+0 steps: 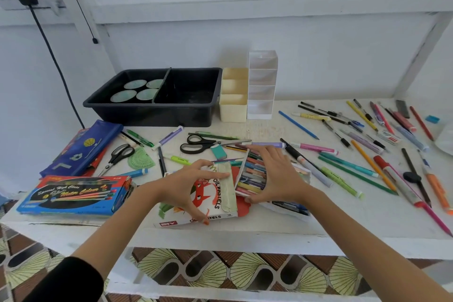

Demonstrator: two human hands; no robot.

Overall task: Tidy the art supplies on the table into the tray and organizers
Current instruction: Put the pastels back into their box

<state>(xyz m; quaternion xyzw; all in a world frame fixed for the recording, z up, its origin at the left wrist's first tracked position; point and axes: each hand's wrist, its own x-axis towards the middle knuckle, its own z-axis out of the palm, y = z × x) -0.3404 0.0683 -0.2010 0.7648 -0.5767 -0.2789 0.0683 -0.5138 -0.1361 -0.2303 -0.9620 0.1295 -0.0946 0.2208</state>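
Note:
An oil pastels box [215,201] with a red cartoon print lies near the table's front edge. My left hand [186,184] grips the box between thumb and fingers. The inner tray of pastels [252,176] sticks out of its right end, and my right hand [277,174] holds that tray with fingers curled round its far and near edges. A black divided tray [188,115] holding round paint pans stands at the back. Next to it are a cream organizer [232,110] and a white organizer [261,108].
Pens, pencils and markers [367,144] lie scattered over the right half of the table. Two scissors [203,144], a protractor, an eraser, a blue pencil case [81,147] and a water colour box [73,193] lie to the left and middle. The table's front edge runs below my wrists.

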